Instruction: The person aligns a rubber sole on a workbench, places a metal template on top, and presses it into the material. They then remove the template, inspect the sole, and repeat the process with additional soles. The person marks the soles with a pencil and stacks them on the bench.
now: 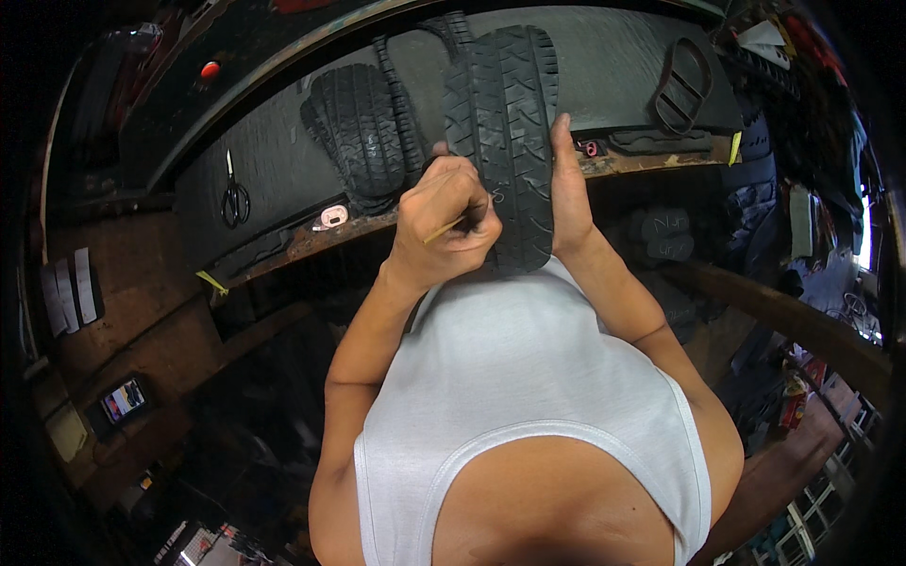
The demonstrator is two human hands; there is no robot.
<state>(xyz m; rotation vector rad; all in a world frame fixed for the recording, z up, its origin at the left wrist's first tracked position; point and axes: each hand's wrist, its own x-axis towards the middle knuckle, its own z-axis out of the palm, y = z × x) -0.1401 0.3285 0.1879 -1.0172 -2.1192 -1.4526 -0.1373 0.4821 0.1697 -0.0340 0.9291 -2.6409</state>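
Note:
A long black piece of tyre tread point(510, 123) stands upright against my body, its grooved face toward me and its far end over the bench. My left hand point(444, 222) is closed in a writing grip round a thin yellow-brown stick point(441, 231), pencil-like in shape. Those fingers rest at the tread's left edge, beside a small pale mark on the rubber. Along the right edge lies my right hand point(573, 193), thumb pointing up and gripping the piece; its other fingers are hidden behind the rubber.
Left of the tread, a stack of sole-shaped tyre pieces point(359, 132) lies on the dark bench top point(283, 141), with black-handled scissors point(234, 198) farther left. A sandal-shaped outline point(681, 87) sits at the right. A pink-and-white tape measure point(332, 217) is near the bench's front edge.

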